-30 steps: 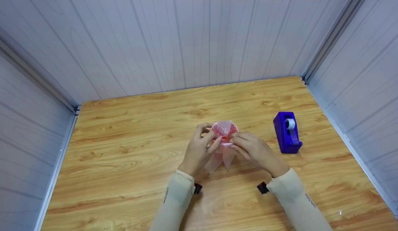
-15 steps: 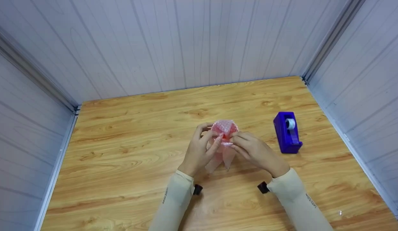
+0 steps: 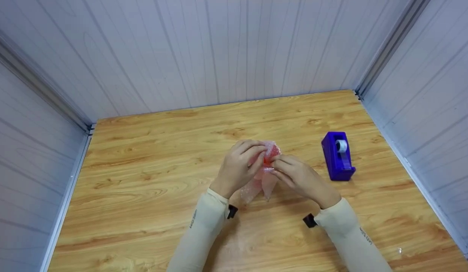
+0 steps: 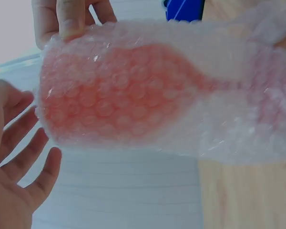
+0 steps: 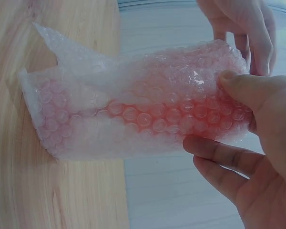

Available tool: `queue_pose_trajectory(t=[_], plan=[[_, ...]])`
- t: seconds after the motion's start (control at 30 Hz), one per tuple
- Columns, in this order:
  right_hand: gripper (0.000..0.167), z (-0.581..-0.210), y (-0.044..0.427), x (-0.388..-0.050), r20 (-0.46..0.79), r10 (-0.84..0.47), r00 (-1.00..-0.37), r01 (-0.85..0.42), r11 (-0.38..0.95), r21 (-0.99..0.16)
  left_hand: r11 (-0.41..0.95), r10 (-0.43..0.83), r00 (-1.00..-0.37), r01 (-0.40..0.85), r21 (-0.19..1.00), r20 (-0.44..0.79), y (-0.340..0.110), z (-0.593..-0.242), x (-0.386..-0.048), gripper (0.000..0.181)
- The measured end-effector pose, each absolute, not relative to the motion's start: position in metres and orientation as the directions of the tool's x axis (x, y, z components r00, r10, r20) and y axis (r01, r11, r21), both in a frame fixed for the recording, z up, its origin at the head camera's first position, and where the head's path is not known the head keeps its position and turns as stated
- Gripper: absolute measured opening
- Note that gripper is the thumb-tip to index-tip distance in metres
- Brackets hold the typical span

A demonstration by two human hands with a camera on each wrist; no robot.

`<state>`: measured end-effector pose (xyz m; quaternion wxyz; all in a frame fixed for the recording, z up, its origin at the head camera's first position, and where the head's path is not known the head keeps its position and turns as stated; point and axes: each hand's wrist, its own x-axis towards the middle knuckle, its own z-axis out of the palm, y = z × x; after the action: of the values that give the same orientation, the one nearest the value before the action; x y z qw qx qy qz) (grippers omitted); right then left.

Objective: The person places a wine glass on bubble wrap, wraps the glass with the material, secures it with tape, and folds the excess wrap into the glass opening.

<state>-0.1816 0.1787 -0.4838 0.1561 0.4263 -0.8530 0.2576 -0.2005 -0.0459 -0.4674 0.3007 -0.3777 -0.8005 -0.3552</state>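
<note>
A red stemmed glass (image 4: 128, 90), wide at the bowl and narrow at the stem, stands inside clear bubble wrap (image 3: 270, 181) at the table's middle. Loose wrap flares around its foot. My left hand (image 3: 236, 166) bends its fingers over the left of the wrapped glass's top. In the left wrist view these fingers (image 4: 26, 157) are spread and bent beside the rim end, with no firm hold visible. My right hand (image 3: 298, 179) grips the wrap near the rim from the right, thumb (image 5: 238, 86) on one side and fingers lower down. What lies under the left fingers is hidden.
A blue tape dispenser (image 3: 337, 156) with a roll of clear tape stands to the right on the wooden table (image 3: 151, 181). A tiny shiny scrap (image 3: 400, 250) lies at the lower right. White panel walls (image 3: 226, 53) enclose the back and sides.
My left hand has risen and shifted over the top of the wrapped glass, its fingers leaving the near side of the opening. My right hand keeps its grip and has barely moved.
</note>
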Motion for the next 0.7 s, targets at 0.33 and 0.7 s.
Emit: queue_pose_trajectory(t=[0.33,0.7], plan=[[0.022,-0.485,0.18,-0.18,0.505,-0.633,-0.587,-0.807,0.504,-0.307,0.579,0.501,-0.571,0.78,0.239,0.65,-0.04,-0.472,-0.198,0.019],[0.026,-0.483,0.177,-0.182,0.497,-0.638,-0.588,-0.807,0.502,-0.31,0.759,0.506,-0.743,0.625,0.182,0.439,-0.029,-0.471,-0.185,0.045]])
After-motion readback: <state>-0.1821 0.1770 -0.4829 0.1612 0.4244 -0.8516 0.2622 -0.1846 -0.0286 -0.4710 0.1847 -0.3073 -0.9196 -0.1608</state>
